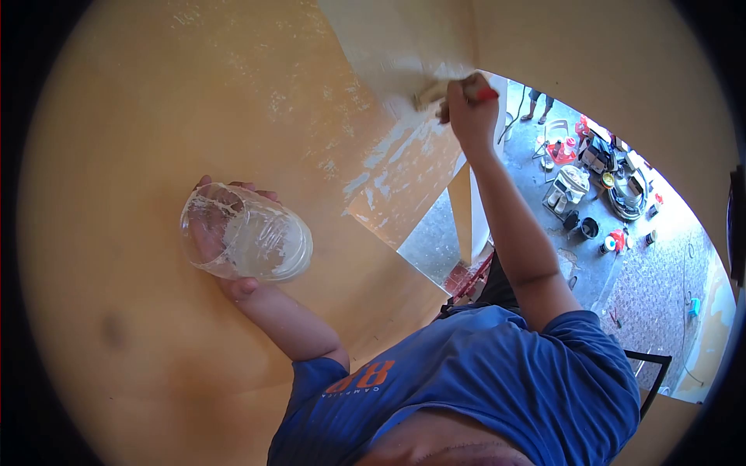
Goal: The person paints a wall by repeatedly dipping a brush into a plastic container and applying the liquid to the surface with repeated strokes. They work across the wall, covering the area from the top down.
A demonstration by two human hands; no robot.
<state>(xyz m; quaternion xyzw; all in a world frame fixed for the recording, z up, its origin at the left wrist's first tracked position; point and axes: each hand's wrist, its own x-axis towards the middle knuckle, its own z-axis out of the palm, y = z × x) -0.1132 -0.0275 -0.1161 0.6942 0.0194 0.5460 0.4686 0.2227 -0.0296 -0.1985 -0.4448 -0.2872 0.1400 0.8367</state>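
My left hand [208, 233] is wrapped round a clear, tilted plastic container [268, 237] with whitish residue on its inside wall. Up at the wall, my right hand [472, 109] grips a paint brush [431, 95] with a red part at its handle end. The bristles are blurred and lie against a wet-looking pale patch [400, 58] on the tan wall [256, 101]. Streaky, patchy white marks [381, 159] show below the brush. Part of my left fingers is seen through the container.
Far below on the right is a grey floor [528, 175] with a black bucket [590, 227], coiled hose [626, 198], a white tub [573, 180] and a red tray [561, 151]. A person's legs [536, 107] stand near the top. A black metal bar [651, 359] is beside my body.
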